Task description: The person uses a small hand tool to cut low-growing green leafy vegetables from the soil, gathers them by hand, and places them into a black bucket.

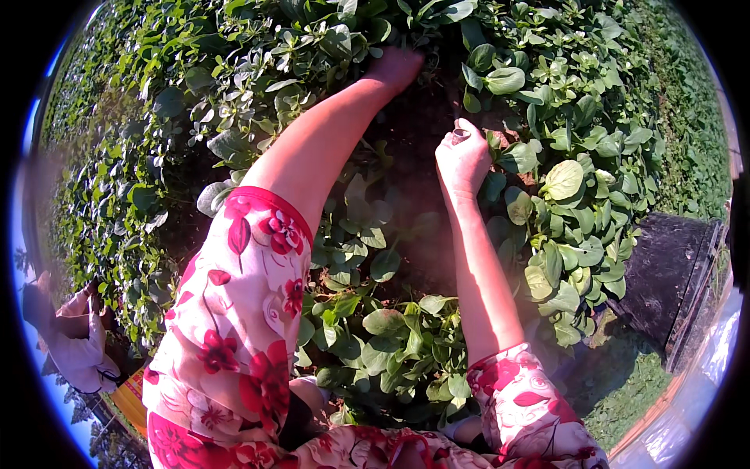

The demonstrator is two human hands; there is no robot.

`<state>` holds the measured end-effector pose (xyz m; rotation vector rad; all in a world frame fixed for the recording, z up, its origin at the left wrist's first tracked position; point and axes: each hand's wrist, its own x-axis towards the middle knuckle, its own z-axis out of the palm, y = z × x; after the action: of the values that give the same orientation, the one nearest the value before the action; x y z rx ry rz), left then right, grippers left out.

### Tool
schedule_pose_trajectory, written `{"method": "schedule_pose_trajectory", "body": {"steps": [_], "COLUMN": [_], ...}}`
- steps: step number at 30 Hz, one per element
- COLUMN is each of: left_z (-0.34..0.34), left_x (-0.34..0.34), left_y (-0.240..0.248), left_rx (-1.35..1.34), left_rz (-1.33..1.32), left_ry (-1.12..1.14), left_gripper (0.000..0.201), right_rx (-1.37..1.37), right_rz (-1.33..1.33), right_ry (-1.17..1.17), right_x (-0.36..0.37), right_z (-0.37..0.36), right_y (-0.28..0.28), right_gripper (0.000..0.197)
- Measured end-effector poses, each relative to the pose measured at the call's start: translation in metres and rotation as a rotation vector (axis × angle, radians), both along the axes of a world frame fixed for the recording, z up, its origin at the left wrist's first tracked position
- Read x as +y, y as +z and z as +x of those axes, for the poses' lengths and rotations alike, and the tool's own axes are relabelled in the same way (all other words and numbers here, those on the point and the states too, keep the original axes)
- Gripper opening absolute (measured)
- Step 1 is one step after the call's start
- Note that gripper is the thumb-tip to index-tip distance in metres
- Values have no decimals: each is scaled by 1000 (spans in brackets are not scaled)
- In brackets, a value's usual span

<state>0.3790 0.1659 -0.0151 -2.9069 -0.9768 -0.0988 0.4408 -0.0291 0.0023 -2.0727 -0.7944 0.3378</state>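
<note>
Presently, both bare forearms extend forward over a dense bed of leafy green plants (383,344), each arm in a red-and-white floral sleeve (242,320). The left hand (395,69) is the farther of the two, pushed in among the foliage at the top centre. It is blurred and its fingertips are lost in the leaves — whether they are spread or pinching a stem cannot be told.

The right hand (463,166) is nearer the body, just right of centre, with its fingers curled into a fist. A small grey object (461,136) with a rounded end shows within the grip; its kind cannot be made out.

The plants stand on all sides of the hands, with dark soil (410,160) visible in the gap between the forearms. Right of the right hand, broad-leaved plants form a thick cluster, including one pale yellow-green leaf (562,180).

At the right edge a black container (660,273) stands beside the plants, with shiny pale sheeting (711,356) below it. At the far left, another person (78,344) in a light top is near the bed — a yellow item (131,400) lies close by.
</note>
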Motion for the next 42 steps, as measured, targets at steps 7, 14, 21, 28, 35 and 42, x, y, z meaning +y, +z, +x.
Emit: {"method": "schedule_pose_trajectory", "body": {"steps": [7, 14, 21, 28, 35, 42], "left_z": [13, -6, -15, -11, -42, -37], "left_x": [-8, -4, -13, -13, -55, -61], "left_y": [2, -16, -6, -2, 34, 40], "left_rx": [-9, 2, 39, 52, 147, 159], "left_rz": [-60, -120, -61, -150, -332, -205], "left_ry": [-23, 41, 107, 133, 204, 30], "left_gripper": [16, 17, 18, 19, 20, 14], "right_rx": [-11, -131, -73, -282, -137, -187], "right_rz": [-158, -250, -156, -258, -123, -156], "right_ry": [39, 214, 207, 362, 177, 113], "right_x": [77, 49, -16, 43, -30, -10], "right_z": [40, 37, 1, 16, 10, 9], "right_y": [17, 30, 34, 2, 30, 59], "right_gripper": [16, 15, 22, 20, 23, 25]}}
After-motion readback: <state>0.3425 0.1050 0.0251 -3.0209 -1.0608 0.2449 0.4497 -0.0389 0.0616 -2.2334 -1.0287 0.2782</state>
